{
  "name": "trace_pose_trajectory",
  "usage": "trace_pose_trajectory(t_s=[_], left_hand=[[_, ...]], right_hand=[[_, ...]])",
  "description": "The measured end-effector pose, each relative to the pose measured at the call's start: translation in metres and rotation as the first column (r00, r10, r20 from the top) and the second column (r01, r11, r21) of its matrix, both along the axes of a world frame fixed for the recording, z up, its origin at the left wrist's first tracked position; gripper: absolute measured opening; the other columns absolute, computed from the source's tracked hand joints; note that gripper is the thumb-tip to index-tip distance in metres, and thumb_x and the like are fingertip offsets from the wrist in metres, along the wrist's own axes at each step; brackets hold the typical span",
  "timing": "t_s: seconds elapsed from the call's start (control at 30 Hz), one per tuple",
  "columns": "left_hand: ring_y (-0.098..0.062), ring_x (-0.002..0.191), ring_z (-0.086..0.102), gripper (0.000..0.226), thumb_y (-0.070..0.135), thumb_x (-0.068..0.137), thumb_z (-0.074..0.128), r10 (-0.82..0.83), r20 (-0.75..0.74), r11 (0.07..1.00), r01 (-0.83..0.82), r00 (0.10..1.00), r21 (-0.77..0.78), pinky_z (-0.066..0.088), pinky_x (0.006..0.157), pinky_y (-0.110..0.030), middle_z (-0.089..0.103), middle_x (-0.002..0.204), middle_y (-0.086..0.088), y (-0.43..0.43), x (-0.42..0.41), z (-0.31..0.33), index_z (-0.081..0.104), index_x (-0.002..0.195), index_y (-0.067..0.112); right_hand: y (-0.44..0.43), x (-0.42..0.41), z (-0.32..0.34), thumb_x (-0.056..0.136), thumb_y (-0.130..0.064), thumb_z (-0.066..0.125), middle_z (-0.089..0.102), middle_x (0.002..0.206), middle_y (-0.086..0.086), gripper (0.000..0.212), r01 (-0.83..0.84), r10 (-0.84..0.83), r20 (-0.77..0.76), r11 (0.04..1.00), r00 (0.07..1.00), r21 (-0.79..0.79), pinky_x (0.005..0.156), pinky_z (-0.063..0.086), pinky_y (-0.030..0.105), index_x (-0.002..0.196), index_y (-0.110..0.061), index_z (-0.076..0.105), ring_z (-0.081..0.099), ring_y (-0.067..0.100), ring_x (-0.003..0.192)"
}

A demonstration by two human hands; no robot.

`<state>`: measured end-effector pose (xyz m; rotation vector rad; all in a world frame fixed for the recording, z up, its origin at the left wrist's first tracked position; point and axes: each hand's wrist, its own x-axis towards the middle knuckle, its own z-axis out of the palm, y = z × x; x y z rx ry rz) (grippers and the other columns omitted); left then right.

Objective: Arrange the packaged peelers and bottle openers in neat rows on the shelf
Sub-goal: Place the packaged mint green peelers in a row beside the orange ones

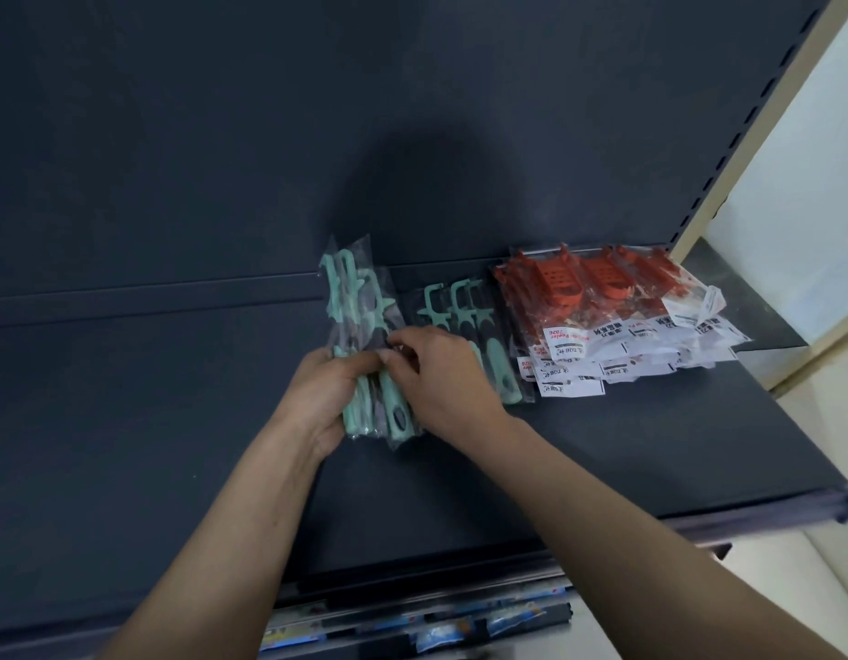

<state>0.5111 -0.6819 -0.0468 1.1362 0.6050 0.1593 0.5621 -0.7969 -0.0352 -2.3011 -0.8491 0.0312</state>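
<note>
Now my left hand clasps the green bundle just left of the laid green row; my right hand pinches its outer pack; best slide it free, lay it flush beside that row.

Sleeved green peeler bundle tilts up just left of the flat green row; orange packs lie heaped right of it.

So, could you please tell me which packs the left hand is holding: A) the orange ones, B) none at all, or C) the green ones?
C: the left hand grips a bundle of green packs, while the orange packs lie on the shelf further right.
</note>
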Motion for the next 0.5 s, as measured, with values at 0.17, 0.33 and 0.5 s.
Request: trace_pose_trajectory(t_s=[0.17, 0.33, 0.5], left_hand=[[-0.025, 0.078, 0.071, 0.014, 0.004, 0.087, 0.060, 0.033, 0.035, 0.997, -0.031, 0.999, -0.069, 0.056, 0.060, -0.031, 0.072, 0.088, -0.016, 0.002, -0.002, 0.000, 0.067, 0.098, -0.003], [-0.027, 0.080, 0.071, 0.019, 0.005, 0.088, 0.060, 0.067, 0.024, 0.995, -0.065, 0.997, -0.070, 0.057, 0.061, -0.033, 0.071, 0.093, -0.019, 0.006, -0.004, -0.001, 0.063, 0.103, -0.006], [-0.023, 0.067, 0.068, 0.004, 0.000, 0.090, 0.055, 0.106, 0.053, 0.988, -0.099, 0.993, -0.117, 0.059, 0.069, -0.036, 0.068, 0.082, -0.016, 0.011, -0.002, 0.001, 0.058, 0.087, 0.001]], right_hand=[[-0.003, -0.002, 0.000, 0.086, -0.029, 0.065, 0.063, 0.087, 0.005, 0.028, 0.029, -0.013, -0.181, 0.996, 0.983, 0.084, 0.075, 0.051, 0.036, 0.104, -0.008, 0.063, 0.059, 0.018, 0.079], [0.003, -0.003, -0.001, 0.081, -0.031, 0.069, 0.059, 0.077, 0.003, 0.030, 0.068, -0.058, -0.262, 0.997, 0.963, 0.029, 0.057, 0.042, 0.027, 0.095, -0.006, 0.060, 0.054, 0.016, 0.067], [0.011, 0.001, 0.000, 0.085, -0.015, 0.058, 0.060, 0.089, 0.007, 0.030, 0.151, -0.143, -0.284, 0.989, 0.948, 0.005, 0.063, 0.042, 0.025, 0.113, -0.004, 0.053, 0.055, 0.019, 0.075]])
